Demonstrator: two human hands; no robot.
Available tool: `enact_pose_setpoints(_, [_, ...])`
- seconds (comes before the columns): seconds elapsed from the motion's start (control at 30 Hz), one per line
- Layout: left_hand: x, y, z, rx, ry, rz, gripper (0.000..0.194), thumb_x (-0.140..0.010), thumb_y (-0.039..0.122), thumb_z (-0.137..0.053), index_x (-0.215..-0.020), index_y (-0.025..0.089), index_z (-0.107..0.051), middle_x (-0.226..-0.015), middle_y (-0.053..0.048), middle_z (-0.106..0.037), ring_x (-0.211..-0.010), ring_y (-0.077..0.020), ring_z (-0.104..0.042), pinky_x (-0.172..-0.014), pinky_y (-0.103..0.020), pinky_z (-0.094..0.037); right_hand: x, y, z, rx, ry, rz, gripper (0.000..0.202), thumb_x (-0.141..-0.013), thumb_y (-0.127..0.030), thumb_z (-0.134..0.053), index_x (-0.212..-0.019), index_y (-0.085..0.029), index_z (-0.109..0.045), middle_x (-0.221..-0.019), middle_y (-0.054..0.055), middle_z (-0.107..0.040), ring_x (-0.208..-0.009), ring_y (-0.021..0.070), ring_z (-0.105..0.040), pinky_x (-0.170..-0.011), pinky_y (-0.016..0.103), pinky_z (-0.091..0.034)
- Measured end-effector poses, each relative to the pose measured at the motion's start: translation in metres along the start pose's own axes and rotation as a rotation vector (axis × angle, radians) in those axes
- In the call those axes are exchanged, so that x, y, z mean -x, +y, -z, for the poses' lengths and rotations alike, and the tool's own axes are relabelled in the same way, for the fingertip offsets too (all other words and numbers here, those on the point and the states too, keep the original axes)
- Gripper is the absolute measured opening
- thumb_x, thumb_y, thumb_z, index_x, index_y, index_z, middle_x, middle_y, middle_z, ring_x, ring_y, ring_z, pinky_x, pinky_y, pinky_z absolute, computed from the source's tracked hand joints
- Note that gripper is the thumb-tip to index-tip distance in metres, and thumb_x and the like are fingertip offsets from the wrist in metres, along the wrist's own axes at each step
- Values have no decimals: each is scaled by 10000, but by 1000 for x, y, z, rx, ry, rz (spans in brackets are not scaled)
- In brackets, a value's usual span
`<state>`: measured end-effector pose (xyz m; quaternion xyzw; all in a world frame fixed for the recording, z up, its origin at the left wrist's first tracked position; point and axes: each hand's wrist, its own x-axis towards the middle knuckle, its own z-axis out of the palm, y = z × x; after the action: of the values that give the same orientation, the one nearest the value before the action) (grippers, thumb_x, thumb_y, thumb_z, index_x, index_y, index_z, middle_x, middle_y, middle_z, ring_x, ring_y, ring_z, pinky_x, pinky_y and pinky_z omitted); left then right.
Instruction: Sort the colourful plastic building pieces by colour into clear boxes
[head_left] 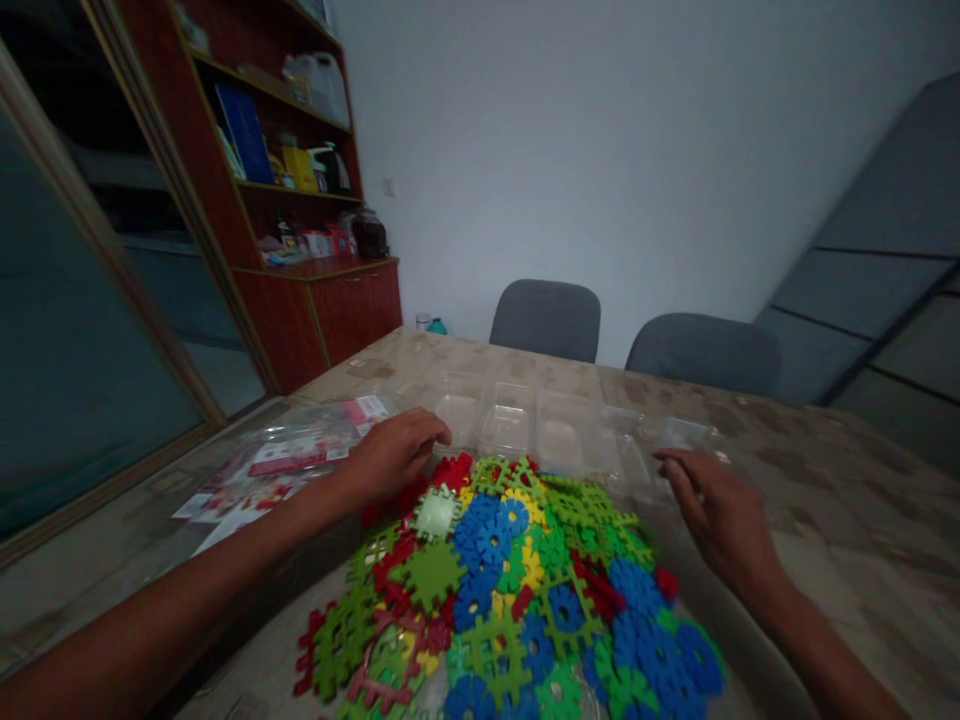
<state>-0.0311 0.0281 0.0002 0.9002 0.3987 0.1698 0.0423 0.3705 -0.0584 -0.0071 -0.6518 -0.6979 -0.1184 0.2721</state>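
A loose heap of interlocking plastic building pieces [491, 540] in green, blue, red and yellow lies in front of me. Some are notched squares, others flower-like discs. My left hand [401, 452] is at the heap's far left side, close to red pieces [453, 470]; its fingers curl down and their undersides are hidden. My right hand [724, 505] is right of the heap, thumb and forefinger close together near the clear tray's right end. What either hand holds, if anything, does not show. Behind the heap stands a clear plastic tray with compartments [510, 418].
Clear packaging with printed red and white sheets [300, 452] lies on the left of the patterned table [847, 510]. Two grey chairs [546, 318] stand at the far edge. A red-brown shelf cabinet [352, 310] and glass-paned door [90, 340] are on the left.
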Motion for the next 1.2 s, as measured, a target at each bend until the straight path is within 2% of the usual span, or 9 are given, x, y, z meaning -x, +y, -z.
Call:
enact_pose_setpoints(0.07, [12, 8, -2, 37, -49, -13, 228, -910, 196, -454, -986, 188, -669, -991, -71, -692, -951, -225, -641, -878, -337, -495, 7, -20, 0, -115, -110, 22, 466, -985, -448, -298, -961, -191, -685, -935, 127, -741, -848, 280, -691, -789, 397, -524])
enact_pose_setpoints(0.13, [22, 16, -7, 83, -114, -10, 257, -943, 327, -500, -1102, 200, -657, -1095, -84, -689, -1004, -249, -636, -896, -371, -496, 16, -37, -7, -153, -219, -1, 458, -993, -455, -301, -950, -204, -682, -937, 117, -736, -858, 277, -687, -785, 398, -529])
enact_pose_setpoints(0.2, [29, 23, -13, 117, -150, 11, 400, -948, 433, -523, -1274, 210, -584, -1270, -112, -633, -1130, -288, -592, -967, -434, -466, 26, -49, -18, -161, -261, -12, 446, -996, -441, -312, -1065, -191, -675, -1047, 131, -721, -964, 291, -669, -862, 431, -521])
enact_pose_setpoints(0.3, [34, 35, -19, 127, -166, 26, 534, -925, 496, -558, -1378, 217, -510, -1389, -134, -552, -1224, -330, -526, -1016, -498, -427, 41, -61, -35, -131, -277, -1, 435, -984, -422, -371, -1248, -180, -619, -1226, 149, -664, -1106, 316, -615, -951, 500, -486])
enact_pose_setpoints(0.47, [39, 54, -24, 202, -166, -65, 592, -900, 482, -613, -1416, 233, -463, -1431, -114, -519, -1274, -328, -477, -1052, -503, -396, 58, -77, -42, -184, -279, 51, 402, -971, -421, -443, -1294, -235, -594, -1275, 122, -634, -1158, 307, -581, -980, 523, -477])
enact_pose_setpoints(0.6, [38, 59, -25, 279, -142, -113, 471, -944, 432, -570, -1371, 248, -496, -1391, -79, -563, -1280, -283, -488, -1087, -452, -372, 48, -80, -38, -281, -246, 18, 385, -995, -409, -390, -1247, -203, -595, -1241, 129, -638, -1156, 295, -577, -1025, 514, -452])
enact_pose_setpoints(0.8, [35, 57, -32, 275, -92, -2, 527, -961, 466, -523, -1416, 207, -462, -1465, -124, -487, -1319, -319, -447, -1088, -507, -359, 38, -90, -43, -332, -300, 56, 433, -973, -411, -447, -1330, -186, -542, -1322, 148, -573, -1230, 311, -518, -1059, 520, -425])
enact_pose_setpoints(1.0, [40, 67, -33, 419, -127, -72, 497, -958, 466, -527, -1395, 231, -493, -1424, -91, -539, -1308, -279, -475, -1112, -442, -353, 49, -103, -28, -416, -344, 119, 384, -969, -420, -487, -1313, -264, -558, -1319, 111, -572, -1203, 294, -533, -1039, 498, -444])
enact_pose_setpoints(1.2, [31, 57, -36, 290, 37, 37, 397, -968, 392, -490, -1314, 212, -564, -1330, -106, -605, -1224, -289, -525, -1041, -457, -400, 30, -96, -36, -432, -356, 99, 404, -1003, -408, -403, -1331, -220, -545, -1313, 130, -589, -1224, 284, -517, -1074, 510, -404])
